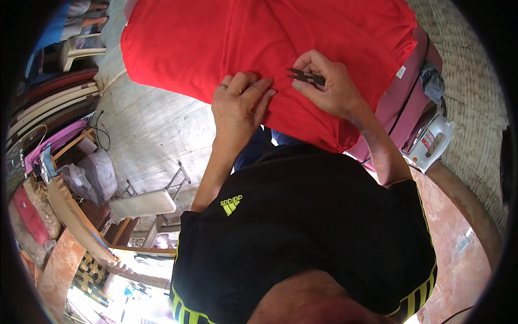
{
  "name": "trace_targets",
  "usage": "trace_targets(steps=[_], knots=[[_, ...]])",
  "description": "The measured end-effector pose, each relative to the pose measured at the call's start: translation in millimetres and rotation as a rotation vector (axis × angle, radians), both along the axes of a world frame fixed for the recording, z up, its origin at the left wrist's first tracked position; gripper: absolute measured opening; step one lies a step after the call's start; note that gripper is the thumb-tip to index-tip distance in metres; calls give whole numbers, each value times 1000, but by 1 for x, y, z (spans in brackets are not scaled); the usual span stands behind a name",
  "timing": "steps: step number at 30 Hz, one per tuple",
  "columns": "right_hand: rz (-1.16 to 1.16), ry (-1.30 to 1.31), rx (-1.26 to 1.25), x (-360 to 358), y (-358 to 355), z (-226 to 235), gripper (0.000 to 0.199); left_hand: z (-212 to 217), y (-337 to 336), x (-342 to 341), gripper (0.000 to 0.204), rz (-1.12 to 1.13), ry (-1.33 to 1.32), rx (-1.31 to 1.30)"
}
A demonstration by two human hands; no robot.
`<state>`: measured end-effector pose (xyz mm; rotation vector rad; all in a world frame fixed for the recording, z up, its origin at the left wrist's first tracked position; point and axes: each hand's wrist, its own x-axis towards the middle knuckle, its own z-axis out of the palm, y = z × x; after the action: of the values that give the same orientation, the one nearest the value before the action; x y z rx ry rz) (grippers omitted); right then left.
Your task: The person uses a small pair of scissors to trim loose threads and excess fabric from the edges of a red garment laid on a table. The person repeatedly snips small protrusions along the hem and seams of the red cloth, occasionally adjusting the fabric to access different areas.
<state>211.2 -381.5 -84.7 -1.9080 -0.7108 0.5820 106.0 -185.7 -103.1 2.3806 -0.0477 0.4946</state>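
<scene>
A large piece of red cloth (178, 48) lies spread in front of me over a pink-covered board, creased in places. My left hand (240, 105) rests on its near part, fingers bent and pressed together on the fabric; a ring shows on one finger. Whether a fold is pinched there is hard to make out. In my right hand (332, 89) is a pair of small dark thread snips (308, 78), the blades pointing left toward my left hand, just above the cloth. The blade tips look slightly apart.
A white iron (431, 143) stands at the right edge of the pink board (396, 110), its dark cord running along it. A bluish rag (432, 81) lies beyond. On the left are a folding chair (143, 204), plastic bags (94, 175) and stacked panels. Another person's legs (81, 24) show far left.
</scene>
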Motion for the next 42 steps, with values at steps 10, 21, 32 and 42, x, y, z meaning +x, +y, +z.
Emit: trace_targets(steps=[10, 21, 32, 42], knots=[[111, -186, -61, -3, -3, 4, 23, -1, -5, 3, 7, 94, 130, -145], [70, -587, -238, -19, 5, 8, 16, -5, -4, 1, 7, 66, 65, -156], [79, -663, -265, -21, 10, 5, 17, -10, -3, 1, 8, 51, 13, -127], [111, -658, -235, -19, 9, 1, 16, -12, -1, -1, 10, 45, -6, -126]])
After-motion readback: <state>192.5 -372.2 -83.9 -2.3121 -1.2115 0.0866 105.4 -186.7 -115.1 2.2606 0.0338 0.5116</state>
